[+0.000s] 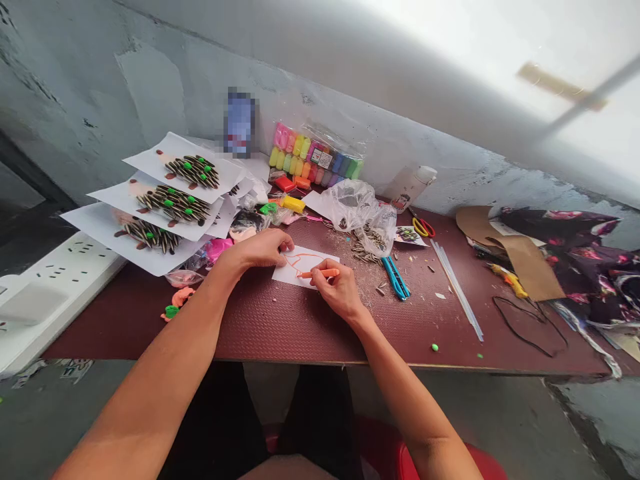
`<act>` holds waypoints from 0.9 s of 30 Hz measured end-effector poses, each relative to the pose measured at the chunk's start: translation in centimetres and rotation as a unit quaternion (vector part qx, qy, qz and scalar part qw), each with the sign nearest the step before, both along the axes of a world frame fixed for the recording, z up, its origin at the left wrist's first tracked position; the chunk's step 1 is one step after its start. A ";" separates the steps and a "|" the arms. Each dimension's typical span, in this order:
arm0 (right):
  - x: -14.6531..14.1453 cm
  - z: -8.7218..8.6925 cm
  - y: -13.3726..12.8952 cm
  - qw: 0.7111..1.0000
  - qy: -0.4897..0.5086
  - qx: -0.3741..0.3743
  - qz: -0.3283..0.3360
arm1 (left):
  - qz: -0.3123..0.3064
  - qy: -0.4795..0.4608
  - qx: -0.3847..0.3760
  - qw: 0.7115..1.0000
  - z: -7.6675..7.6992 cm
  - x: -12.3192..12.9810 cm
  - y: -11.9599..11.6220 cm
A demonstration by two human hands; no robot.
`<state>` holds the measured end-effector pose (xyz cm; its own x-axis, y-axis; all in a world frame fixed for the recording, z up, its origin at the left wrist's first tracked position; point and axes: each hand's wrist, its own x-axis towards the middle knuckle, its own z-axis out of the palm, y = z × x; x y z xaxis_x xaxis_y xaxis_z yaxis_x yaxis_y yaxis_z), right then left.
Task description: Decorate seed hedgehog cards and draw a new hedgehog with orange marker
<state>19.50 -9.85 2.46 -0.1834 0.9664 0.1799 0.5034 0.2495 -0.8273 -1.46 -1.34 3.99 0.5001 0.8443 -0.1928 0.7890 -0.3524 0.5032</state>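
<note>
L hand [260,250] lies nearly flat, fingers slightly curved, not gripping, at top left edge of small white paper sheet [300,267], prob. to steady it. R hand [340,291] curled round orange crayon [320,273], tip on sheet, orange outline there, center of frame. Dark red counter [280,327] has loose seed shells [367,250] + blue utility knife [395,277] right of sheet, within reach. Seed-shell pics on white sheets [175,193] fanned upper left, maybe as models.
</note>
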 end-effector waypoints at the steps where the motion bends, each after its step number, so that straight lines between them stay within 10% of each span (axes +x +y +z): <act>1: 0.0 0.0 0.0 1.000 0.000 -0.001 0.001 | -0.001 0.002 -0.001 1.000 0.0 0.0 0.0; 27: 0.2 -0.2 0.1 1.000 0.012 0.020 -0.011 | 0.000 0.003 0.001 1.000 -0.3 0.0 0.2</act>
